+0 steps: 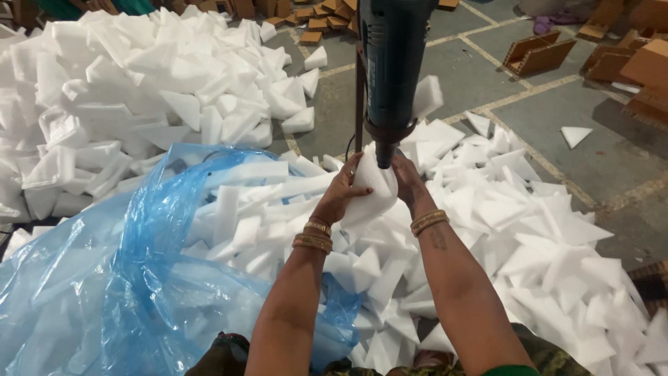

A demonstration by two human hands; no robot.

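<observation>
My left hand [342, 189] and my right hand [409, 182] both grip one white foam piece [372, 193], pressing it up against the tip of a dark teal power tool [390, 69] that hangs upright from above. Gold bangles sit on both wrists. The tool's tip meets the top of the foam between my hands. Under my arms lies a heap of white foam triangles [515, 230] on the floor.
A crumpled blue plastic sheet [139, 264] spreads at the left, over foam strips. A large pile of white foam offcuts [139, 90] fills the far left. Brown cardboard pieces [539, 52] lie on the grey tiled floor [557, 132] at the far right.
</observation>
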